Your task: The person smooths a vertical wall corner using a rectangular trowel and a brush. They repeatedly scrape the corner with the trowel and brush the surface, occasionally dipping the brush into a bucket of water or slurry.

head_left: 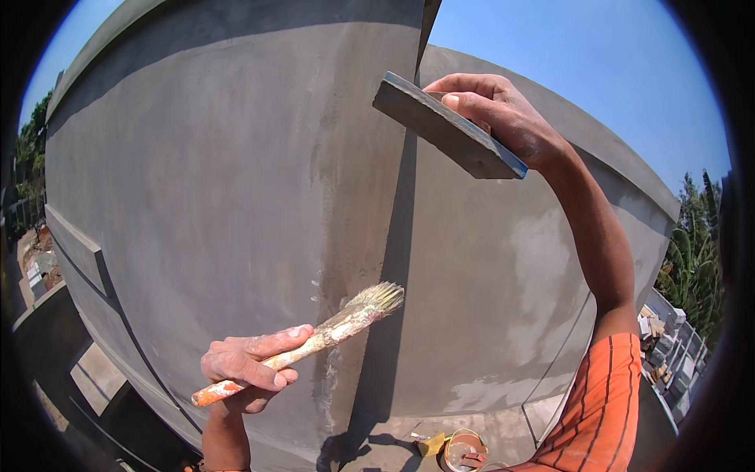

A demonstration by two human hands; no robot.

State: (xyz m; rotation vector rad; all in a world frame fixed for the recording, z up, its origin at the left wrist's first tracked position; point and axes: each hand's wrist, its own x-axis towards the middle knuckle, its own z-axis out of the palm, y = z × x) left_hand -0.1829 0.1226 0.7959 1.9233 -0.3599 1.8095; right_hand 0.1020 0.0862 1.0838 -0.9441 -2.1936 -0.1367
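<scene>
Sunlit grey walls (212,173) — blue sky (582,55) above

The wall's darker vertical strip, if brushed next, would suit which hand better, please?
Probably the left hand: it grips the brush by its handle, bristles free, while the right hand, higher up, holds a float.

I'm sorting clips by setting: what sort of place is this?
Probably an outdoor building site: there's a bare grey wall, a float held up before it, and blue sky above.
</scene>
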